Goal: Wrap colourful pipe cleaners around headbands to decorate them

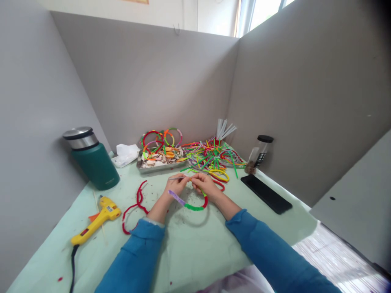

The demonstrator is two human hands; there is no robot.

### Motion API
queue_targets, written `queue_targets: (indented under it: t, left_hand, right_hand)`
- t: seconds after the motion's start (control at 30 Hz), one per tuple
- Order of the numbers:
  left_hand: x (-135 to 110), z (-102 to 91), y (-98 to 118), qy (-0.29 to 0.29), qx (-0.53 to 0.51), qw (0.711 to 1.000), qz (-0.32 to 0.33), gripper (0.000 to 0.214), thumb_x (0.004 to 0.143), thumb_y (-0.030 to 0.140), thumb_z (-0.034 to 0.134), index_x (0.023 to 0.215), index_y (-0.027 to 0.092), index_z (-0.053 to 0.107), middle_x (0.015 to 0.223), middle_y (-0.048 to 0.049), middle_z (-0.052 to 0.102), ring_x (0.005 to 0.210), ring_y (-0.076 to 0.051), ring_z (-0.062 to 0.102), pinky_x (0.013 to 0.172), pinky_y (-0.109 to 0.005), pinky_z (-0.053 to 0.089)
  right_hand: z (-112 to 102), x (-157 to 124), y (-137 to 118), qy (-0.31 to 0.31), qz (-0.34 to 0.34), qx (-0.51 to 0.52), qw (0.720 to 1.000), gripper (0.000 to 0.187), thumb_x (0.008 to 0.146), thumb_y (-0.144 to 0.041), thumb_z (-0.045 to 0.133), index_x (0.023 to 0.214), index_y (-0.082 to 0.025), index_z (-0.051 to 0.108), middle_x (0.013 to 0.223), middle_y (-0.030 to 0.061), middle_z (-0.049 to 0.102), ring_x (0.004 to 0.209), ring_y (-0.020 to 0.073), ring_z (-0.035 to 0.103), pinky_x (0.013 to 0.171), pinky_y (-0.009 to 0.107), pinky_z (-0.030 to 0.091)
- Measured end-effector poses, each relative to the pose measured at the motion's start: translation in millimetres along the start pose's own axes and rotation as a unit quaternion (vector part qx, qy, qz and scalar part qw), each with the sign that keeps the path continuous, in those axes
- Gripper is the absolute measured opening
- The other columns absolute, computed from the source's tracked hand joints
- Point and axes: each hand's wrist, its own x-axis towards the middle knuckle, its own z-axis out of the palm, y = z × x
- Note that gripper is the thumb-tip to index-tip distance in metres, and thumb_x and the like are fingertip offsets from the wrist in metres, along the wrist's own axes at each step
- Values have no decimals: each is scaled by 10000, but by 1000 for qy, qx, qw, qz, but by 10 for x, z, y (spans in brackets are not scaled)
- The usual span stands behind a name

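Observation:
Between my hands is a curved ring of fuzzy pipe cleaner (pixel 194 207), with purple, green, red and lime sections; its purple end stands free over my left wrist. My left hand (pixel 177 185) is closed, pinching a thin greyish length at the top. My right hand (pixel 204 185) is closed around the lime side, its fingertips meeting the left ones at a small orange bit. Fingers hide part of the ring, so I cannot tell whether it is joined there. A loose red pipe cleaner (pixel 139 199) lies curled left of my left forearm.
A yellow glue gun (pixel 97 219) and a green bottle (pixel 95 162) stand at left. Behind my hands are a metal tray (pixel 161 167) of shells, finished-looking rings (pixel 173 130) and heaped pipe cleaners (pixel 210 156). A black phone (pixel 265 194) and clear jar (pixel 259 154) are at right.

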Motion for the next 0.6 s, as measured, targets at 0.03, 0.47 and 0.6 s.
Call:
queue_targets:
  t: [0.03, 0.47, 0.6]
  left_hand:
    - [-5, -6, 10, -6, -11, 1000, -3, 263, 752, 377, 522, 668, 161, 648, 480, 14, 544, 516, -123, 528, 488, -205, 377]
    - [-44, -49, 62, -65, -137, 987, -56, 423, 744, 509, 532, 503, 163, 489, 389, 35, 390, 372, -71, 353, 398, -219, 272]
    - [-36, -52, 46, -72, -122, 988, -53, 461, 753, 541, 504, 491, 162, 481, 365, 40, 369, 361, -71, 340, 388, -219, 256]
  right_hand:
    - [0, -1, 3, -1, -1, -1, 1000, 208, 710, -354, 602, 776, -164, 549, 527, -57, 523, 343, 37, 358, 340, 173, 220]
    - [5, -1, -10, 0, -9, -18, 1000, 216, 734, -355, 588, 853, -175, 592, 540, -47, 513, 363, 52, 361, 357, 188, 231]
    - [4, -7, -10, -4, -13, -21, 1000, 226, 752, -329, 570, 926, -190, 608, 548, -46, 506, 379, 59, 370, 369, 195, 245]
